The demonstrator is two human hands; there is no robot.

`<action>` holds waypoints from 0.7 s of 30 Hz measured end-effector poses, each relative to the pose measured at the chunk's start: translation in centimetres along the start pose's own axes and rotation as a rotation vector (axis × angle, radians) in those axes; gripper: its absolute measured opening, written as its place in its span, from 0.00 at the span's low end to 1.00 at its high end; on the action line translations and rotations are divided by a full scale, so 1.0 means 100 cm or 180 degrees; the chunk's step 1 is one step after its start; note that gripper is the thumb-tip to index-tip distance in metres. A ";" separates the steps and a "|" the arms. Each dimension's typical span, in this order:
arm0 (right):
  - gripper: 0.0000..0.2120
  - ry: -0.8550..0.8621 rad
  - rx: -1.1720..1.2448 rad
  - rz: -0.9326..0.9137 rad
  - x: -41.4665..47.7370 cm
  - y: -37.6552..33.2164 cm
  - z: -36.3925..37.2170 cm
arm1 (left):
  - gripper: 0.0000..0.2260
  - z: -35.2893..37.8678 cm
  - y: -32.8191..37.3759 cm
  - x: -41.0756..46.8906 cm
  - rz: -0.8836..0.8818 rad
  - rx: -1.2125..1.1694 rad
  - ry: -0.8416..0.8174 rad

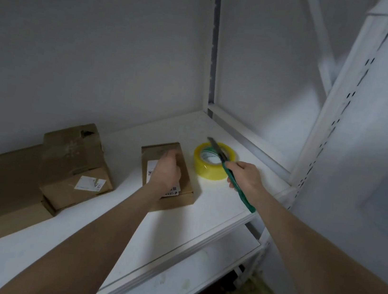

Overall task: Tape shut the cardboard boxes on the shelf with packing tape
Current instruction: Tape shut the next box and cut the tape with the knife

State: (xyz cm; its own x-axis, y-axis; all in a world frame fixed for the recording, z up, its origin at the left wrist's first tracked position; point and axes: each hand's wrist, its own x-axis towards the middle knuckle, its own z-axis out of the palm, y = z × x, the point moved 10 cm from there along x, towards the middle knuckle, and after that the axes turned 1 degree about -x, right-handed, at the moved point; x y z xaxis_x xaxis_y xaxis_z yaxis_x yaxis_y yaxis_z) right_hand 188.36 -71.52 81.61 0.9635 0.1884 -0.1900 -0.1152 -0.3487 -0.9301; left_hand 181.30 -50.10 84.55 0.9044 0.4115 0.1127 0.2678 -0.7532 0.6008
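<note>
We are pressing left hand (166, 171) palm-down, fingers spread, on small cardboard box (186, 170) mid-shelf (217, 202). Right hand (246, 176) is gripping green-handled cutter (243, 198), blade hovering over yellow tape roll (206, 169) (just right of box).

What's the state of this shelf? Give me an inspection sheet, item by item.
Surface: white shelf, brightly lit at right.
Job's things: small cardboard box, labelled, flat on shelf; yellow tape roll lying flat to its right, apart; stacked cardboard boxes at left.
Clutter: nothing seen.
Hands: left hand rests on small cardboard box, fingers blurred; right hand grips green-handled knife, blade over tape roll.
Cables: nothing seen.
Surroundings: white wall, slotted upright, lower shelf.
</note>
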 end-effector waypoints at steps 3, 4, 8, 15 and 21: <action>0.14 0.0413 0.0060 0.0185 0.011 0.007 -0.016 | 0.15 0.004 0.010 0.001 0.0206 0.0145 -0.0028; 0.14 0.0443 -0.0078 0.0268 0.015 0.011 -0.019 | 0.15 0.006 0.016 0.000 0.0283 0.0213 -0.0027; 0.15 0.0474 -0.0877 0.0528 0.027 0.026 -0.027 | 0.14 0.022 0.025 -0.001 0.0147 0.0442 -0.0044; 0.23 0.0525 -0.2499 0.0246 0.030 0.012 -0.020 | 0.11 0.045 0.023 0.008 -0.0120 0.1343 0.0129; 0.30 -0.0216 -0.3608 -0.1752 0.025 -0.036 0.045 | 0.12 0.046 0.021 0.015 -0.0267 0.1452 0.0296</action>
State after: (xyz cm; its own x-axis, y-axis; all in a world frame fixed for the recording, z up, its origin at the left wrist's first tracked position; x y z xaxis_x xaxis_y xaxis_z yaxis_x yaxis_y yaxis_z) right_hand 190.09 -65.73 83.04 0.7998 0.5937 0.0890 0.6002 -0.7928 -0.1060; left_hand 184.69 -53.41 82.32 0.8454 0.5091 0.1614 0.4761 -0.8554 0.2043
